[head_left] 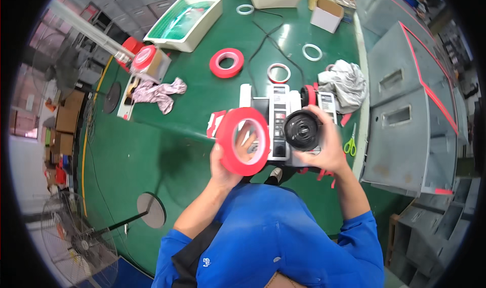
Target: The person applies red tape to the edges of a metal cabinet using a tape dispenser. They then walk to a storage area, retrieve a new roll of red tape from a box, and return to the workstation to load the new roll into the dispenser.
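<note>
My left hand (223, 172) is closed around a large roll of red tape (229, 149), its fingers showing through the white core. In my right hand (331, 145) is a black round ribbed hub (302, 130), gripped by the rim between thumb and fingers. Both are held up over a white and dark tape dispenser (279, 103) at the near edge of the green table. A smaller red roll (308, 94) sits on the machine's right side, partly hidden by my right hand. Red tape scraps (324, 175) hang below that side.
On the green table (202, 100) lie another red tape roll (226, 63), empty rings (312, 52), a grey cloth (344, 85), a pink cloth (159, 93), green scissors (350, 145) and dark cables. A white bin (190, 40) stands at back left. Grey cabinets (400, 121) border the right; a fan (83, 242) stands left.
</note>
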Tool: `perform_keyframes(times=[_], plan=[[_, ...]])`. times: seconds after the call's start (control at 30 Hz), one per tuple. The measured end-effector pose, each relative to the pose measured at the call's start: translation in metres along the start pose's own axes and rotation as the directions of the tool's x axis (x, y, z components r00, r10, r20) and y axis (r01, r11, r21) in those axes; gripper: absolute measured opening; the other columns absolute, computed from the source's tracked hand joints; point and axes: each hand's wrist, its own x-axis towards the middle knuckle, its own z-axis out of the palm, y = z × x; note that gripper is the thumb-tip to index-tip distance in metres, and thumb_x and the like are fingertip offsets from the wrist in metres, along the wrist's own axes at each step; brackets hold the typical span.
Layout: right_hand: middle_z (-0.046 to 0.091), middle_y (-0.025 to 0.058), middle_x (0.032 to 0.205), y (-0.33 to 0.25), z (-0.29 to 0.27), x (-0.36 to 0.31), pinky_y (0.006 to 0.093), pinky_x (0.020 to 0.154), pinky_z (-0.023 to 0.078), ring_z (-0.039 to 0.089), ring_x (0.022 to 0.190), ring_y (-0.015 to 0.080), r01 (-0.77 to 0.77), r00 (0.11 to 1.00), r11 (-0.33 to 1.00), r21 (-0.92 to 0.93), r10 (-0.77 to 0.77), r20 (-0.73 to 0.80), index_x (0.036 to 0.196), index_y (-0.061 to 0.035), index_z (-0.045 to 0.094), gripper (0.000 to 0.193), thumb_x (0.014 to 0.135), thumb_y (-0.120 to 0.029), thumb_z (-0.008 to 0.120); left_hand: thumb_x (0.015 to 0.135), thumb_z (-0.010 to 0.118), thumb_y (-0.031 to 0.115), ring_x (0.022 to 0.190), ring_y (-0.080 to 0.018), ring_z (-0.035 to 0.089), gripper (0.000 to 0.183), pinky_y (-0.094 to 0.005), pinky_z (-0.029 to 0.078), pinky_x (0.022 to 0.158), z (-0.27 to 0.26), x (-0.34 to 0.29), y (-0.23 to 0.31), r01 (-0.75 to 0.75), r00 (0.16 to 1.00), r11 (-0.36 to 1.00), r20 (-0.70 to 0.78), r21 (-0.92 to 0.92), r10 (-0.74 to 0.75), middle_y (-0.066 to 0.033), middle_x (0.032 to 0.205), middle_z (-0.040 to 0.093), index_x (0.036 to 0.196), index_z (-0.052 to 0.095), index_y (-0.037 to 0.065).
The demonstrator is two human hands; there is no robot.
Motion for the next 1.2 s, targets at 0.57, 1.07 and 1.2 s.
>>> perform_keyframes(times=[0.57, 1.07, 1.2], plan=[[0.044, 0.0161, 0.125, -0.048, 0.136, 0.049, 0.0385, 0.096, 0.040, 0.045, 0.116, 0.0315, 0.068, 0.971, 0.995, 0.069, -0.082, 0.227, 0.127, -0.0026, 0.040, 0.084, 0.056, -0.015, 0.083, 0.083, 0.049, 0.056, 0.119, -0.0237, 0.045, 0.077, -0.0381, 0.036, 0.101, -0.056, -0.025, 0.044, -0.053, 0.997, 0.997, -0.047, 0.059, 0.056, -0.0130, 0.129, 0.045, 0.134, 0.031, 0.002], [0.037, 0.0174, 0.128, -0.051, 0.185, 0.042, 0.0369, 0.103, 0.030, 0.038, 0.122, 0.0258, -0.060, 0.998, 0.864, 0.500, 0.050, 0.034, 0.135, 0.0033, 0.020, 0.088, 0.070, -0.027, 0.073, 0.087, 0.038, 0.055, 0.122, -0.0236, 0.041, 0.069, -0.0405, 0.034, 0.102, -0.047, -0.042, 0.052, -0.240, 0.957, 0.958, -0.205, -0.156, 0.206, -0.0108, 0.134, 0.041, 0.135, 0.031, 0.007], [0.035, 0.0176, 0.131, -0.053, 0.177, 0.042, 0.0379, 0.098, 0.033, 0.040, 0.119, 0.0272, 0.036, 0.984, 0.985, 0.171, -0.064, 0.164, 0.134, 0.0027, 0.024, 0.094, 0.065, -0.030, 0.078, 0.088, 0.036, 0.052, 0.119, -0.0246, 0.045, 0.065, -0.0398, 0.037, 0.100, -0.050, -0.043, 0.061, -0.316, 0.937, 0.948, -0.164, -0.029, 0.307, -0.0130, 0.130, 0.044, 0.133, 0.033, 0.004]])
